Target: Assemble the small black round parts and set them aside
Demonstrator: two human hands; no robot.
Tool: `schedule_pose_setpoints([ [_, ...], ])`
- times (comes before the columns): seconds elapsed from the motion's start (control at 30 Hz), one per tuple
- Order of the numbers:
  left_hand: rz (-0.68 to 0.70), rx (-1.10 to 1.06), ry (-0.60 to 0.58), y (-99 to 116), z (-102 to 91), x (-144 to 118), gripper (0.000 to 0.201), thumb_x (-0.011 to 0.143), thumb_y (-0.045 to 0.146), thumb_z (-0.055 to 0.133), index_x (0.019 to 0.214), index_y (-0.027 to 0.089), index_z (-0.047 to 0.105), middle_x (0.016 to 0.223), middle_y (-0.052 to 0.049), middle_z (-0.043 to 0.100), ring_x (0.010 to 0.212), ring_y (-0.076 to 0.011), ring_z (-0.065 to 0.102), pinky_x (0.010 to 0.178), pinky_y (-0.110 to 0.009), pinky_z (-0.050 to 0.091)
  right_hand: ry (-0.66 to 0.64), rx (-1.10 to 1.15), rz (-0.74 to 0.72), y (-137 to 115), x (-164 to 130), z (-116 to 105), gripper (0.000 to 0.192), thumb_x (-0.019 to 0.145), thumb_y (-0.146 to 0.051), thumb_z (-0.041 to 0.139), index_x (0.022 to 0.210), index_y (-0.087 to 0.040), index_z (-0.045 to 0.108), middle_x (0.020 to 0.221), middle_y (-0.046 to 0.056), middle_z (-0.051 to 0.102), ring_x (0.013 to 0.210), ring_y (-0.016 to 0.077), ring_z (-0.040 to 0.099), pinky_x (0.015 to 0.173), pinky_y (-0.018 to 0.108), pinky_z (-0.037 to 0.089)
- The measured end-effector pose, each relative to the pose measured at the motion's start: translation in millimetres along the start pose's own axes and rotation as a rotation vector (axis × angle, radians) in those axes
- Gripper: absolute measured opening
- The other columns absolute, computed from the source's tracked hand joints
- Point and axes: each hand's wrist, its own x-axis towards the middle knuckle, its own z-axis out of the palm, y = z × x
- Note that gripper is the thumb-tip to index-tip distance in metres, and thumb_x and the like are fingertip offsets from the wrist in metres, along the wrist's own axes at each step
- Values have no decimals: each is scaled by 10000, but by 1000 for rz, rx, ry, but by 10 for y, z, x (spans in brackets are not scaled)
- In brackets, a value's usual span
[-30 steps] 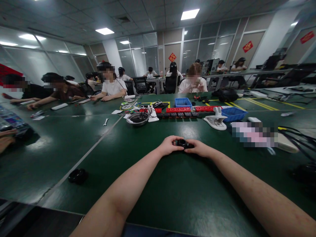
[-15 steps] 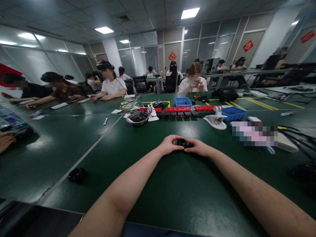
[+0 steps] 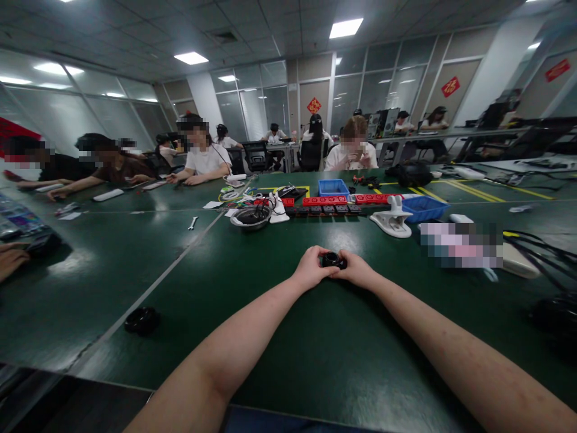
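On the dark green table (image 3: 315, 349), out ahead of the person at full reach, a small black round part (image 3: 332, 260) sat pinched between both hands, close above the tabletop or resting on it; which of the two could not be told from the head view. The left hand (image 3: 311, 267) closed on it from the left with fingers curled over the top edge, and the right hand (image 3: 356, 270) closed on it from the right, thumb and fingertips meeting the part's side, so each grip was nearly shut with only the part between them. Holding it from opposite sides like that probably served to steady the piece while one hand turned or pressed against the other. Both forearms lay long and nearly straight, converging from the lower corners of the view toward the part, wrists low near the surface. Well to the left and nearer the person lay another black round piece (image 3: 142, 320) alone by the table seam. Farther back stood a metal bowl (image 3: 251, 218) with cables in it, a white clamp-like stand (image 3: 393, 220), two blue bins (image 3: 424, 207) and a row of red and black power strips (image 3: 333, 204). Other people sat working along the far side.
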Motion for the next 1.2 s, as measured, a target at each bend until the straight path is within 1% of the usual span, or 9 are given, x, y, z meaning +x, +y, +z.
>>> schedule_pose_setpoints([
  [0.1,-22,53,107,8,44,-18,425,542,317,661,897,149,498,852,-35,471,684,-109,448,594,-221,373,138,-182,42,-39,0,90,324,545,-434,588,687,-172,461,611,-3,499,550,123,445,469,211,277],
  [0.2,-9,5,53,4,19,-14,418,554,298,654,914,150,498,858,-35,473,643,-92,439,574,-215,370,134,-207,6,-53,-2,81,375,540,-454,594,763,-166,503,688,29,544,604,152,482,503,231,308],
  [0.33,-5,-144,-161,-9,-88,17,442,571,305,641,956,141,497,730,-2,477,521,-54,379,476,-180,327,-109,48,-171,-24,-11,-85,477,553,-411,617,949,-167,509,869,45,570,784,187,515,659,273,377],
  [0.4,-20,-200,-243,-15,-132,33,460,580,311,635,980,133,493,645,20,450,488,-47,352,441,-168,295,-245,214,-201,-5,-18,-172,474,602,-367,596,1020,-172,486,946,41,561,854,180,508,738,284,379],
  [0.47,-27,-226,-274,-20,-155,46,468,580,313,635,987,129,496,603,33,425,476,-43,336,429,-162,278,-329,327,-187,8,-23,-223,472,633,-335,580,1061,-174,465,994,39,549,891,173,500,782,291,373],
  [0.57,-20,-220,-273,-26,-161,53,474,575,318,637,989,130,505,586,38,413,469,-41,330,428,-161,274,-383,385,-176,18,-22,-232,435,647,-300,572,1048,-163,477,986,39,552,882,171,502,784,296,378],
  [0.7,10,-145,-244,-13,-171,47,482,564,342,641,986,145,518,626,22,454,488,-50,358,453,-172,302,-378,363,-161,10,-15,-213,375,642,-279,572,982,-136,509,899,37,567,820,169,511,740,294,390],
  [0.93,129,-15,-194,60,-232,24,448,587,390,615,977,180,543,869,-30,539,641,-97,439,582,-214,371,-344,308,-135,-23,-24,-227,342,628,-286,576,931,-135,524,841,26,560,783,164,502,710,282,385],
  [1.2,80,-12,-176,21,-184,28,451,591,403,608,972,172,537,783,-13,509,567,-78,409,529,-203,356,-325,283,-137,-22,-26,-224,357,618,-317,577,920,-134,529,782,14,548,719,144,491,648,261,379],
])
